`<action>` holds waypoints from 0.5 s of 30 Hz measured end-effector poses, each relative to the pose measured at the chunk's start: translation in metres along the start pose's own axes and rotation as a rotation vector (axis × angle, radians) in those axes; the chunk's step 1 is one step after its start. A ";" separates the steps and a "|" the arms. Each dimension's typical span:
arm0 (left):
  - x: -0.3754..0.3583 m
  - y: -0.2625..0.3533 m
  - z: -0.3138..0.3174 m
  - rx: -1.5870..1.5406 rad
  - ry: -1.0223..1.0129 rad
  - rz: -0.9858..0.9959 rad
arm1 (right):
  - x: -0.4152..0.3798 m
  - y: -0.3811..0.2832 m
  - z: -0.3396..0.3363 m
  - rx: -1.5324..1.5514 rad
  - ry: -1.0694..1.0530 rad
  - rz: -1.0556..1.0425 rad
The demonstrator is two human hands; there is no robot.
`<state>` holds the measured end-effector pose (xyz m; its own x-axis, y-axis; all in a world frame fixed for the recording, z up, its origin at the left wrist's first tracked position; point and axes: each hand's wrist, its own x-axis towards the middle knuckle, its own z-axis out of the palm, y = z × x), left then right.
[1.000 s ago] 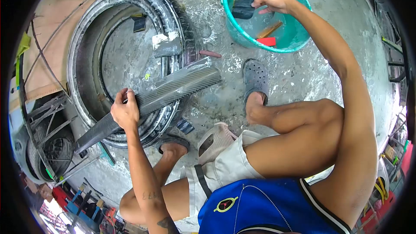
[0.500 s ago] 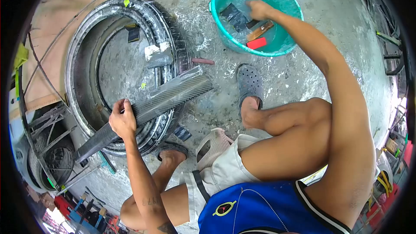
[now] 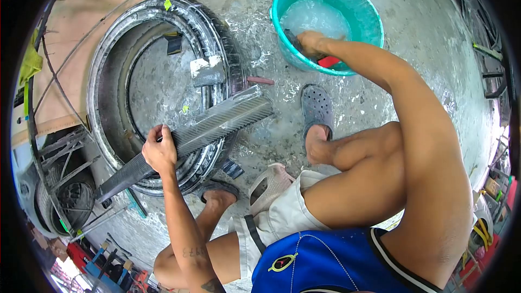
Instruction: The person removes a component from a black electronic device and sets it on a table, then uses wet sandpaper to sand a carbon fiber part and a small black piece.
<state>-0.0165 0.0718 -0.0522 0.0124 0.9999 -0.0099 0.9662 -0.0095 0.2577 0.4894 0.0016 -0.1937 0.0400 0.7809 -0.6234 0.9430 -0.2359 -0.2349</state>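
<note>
A long dark carbon-fibre panel (image 3: pixel 225 119) with a woven sheen lies slantwise across a tyre (image 3: pixel 157 8). My left hand (image 3: pixel 161 149) grips its upper edge near the middle, thumb and fingers closed. Inside the teal bucket (image 3: pixel 374 19), at its near left side, my right hand (image 3: pixel 313 44) is closed on a dark sheet of sandpaper (image 3: pixel 292 39); its fingertips are partly hidden. Beside that hand a red block (image 3: pixel 328 62) shows in the bucket. Cloudy, foamy water (image 3: pixel 317 16) fills the bottom.
A white-smeared grey block (image 3: pixel 207 70) rests on the tyre's rim. Dark sandpaper pieces lie inside the ring (image 3: pixel 173 43) and by my left foot (image 3: pixel 233 169). A reddish strip (image 3: pixel 260 81) is on the wet floor. Metal frames stand at the left.
My right hand has moved down and left within the bucket and closed on the dark sandpaper. The water there is now stirred up. My left hand keeps its place on the panel.
</note>
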 end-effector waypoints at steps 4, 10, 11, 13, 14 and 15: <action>0.000 0.002 -0.001 -0.012 0.004 -0.019 | 0.002 0.008 -0.015 0.744 -0.247 -0.006; 0.000 0.002 -0.001 -0.037 0.000 -0.013 | -0.044 -0.008 -0.085 1.273 -0.340 -0.074; 0.000 0.002 0.000 -0.034 0.007 -0.012 | -0.050 -0.012 -0.095 1.227 -0.112 -0.135; -0.001 0.003 -0.001 -0.021 -0.009 -0.027 | -0.055 -0.024 -0.123 1.103 0.189 -0.215; -0.001 0.004 -0.002 -0.016 -0.009 -0.040 | -0.056 -0.034 -0.141 1.026 0.264 -0.239; -0.001 0.007 -0.003 -0.019 -0.028 -0.052 | -0.057 -0.048 -0.158 0.881 0.357 -0.303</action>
<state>-0.0107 0.0712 -0.0472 -0.0302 0.9982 -0.0512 0.9606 0.0432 0.2745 0.4938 0.0601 -0.0295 0.0715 0.9731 -0.2191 0.3542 -0.2301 -0.9064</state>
